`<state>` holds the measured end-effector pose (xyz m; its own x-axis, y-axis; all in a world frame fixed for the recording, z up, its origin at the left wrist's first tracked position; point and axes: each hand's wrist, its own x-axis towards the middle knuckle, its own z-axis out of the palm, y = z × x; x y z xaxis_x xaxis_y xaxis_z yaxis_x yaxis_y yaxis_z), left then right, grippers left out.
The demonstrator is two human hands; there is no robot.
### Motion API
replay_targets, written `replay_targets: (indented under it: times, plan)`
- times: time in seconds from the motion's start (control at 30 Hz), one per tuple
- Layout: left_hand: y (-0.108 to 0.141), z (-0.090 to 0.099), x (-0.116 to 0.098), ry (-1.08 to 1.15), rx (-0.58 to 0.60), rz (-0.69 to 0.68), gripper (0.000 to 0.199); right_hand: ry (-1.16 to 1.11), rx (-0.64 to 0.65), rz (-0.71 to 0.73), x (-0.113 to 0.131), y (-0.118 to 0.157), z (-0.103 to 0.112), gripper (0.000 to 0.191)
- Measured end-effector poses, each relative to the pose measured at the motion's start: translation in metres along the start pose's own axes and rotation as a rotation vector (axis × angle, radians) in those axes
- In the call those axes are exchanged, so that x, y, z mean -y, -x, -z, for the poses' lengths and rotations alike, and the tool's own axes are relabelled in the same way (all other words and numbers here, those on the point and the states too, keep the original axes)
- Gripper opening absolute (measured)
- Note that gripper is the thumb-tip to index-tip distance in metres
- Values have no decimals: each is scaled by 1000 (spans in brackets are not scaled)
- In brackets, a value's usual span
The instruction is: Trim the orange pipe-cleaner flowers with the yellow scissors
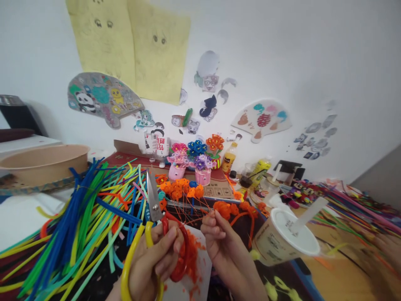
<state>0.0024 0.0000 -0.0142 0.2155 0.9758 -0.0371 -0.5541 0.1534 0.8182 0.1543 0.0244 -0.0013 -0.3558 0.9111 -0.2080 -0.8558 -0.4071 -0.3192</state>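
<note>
Scissors with yellow and red handles point upward in my left hand, whose fingers wrap round the handles; the blades look closed. To its right, my right hand pinches a thin strand near the orange fuzzy flowers. More orange flowers on thin stems lie just beyond both hands. Orange fuzz clippings are scattered on a white sheet between and below my hands.
Bundled pipe cleaners spread across the left. A lidded cup with a straw stands right of my right hand. Potted fuzzy flowers and bottles line the back. At the far right, another person's hand is near more pipe cleaners.
</note>
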Motion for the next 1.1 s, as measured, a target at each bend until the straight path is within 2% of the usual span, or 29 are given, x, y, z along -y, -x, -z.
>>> replay_targets:
  times: [0.17,0.37,0.57,0.77,0.97,1.1]
  plan:
    - [-5,-2,-2,156,46,8,35,3,39,-2,-2,-2,0,19]
    - [-6,-5,-8,166,92,41,39,3,78,-43,-4,0,-3,16]
    - [-8,-10,-15,104,77,35,40,70,11,69,-4,4,-4,16]
    - [-13,-8,-21,-4,51,12,41,110,8,90,1,5,-5,18]
    - [-16,-7,-15,-87,-1,-33,43,88,6,74,-1,5,-2,19]
    - [-15,-8,-11,-132,-32,-50,44,101,-5,115,1,4,-2,21]
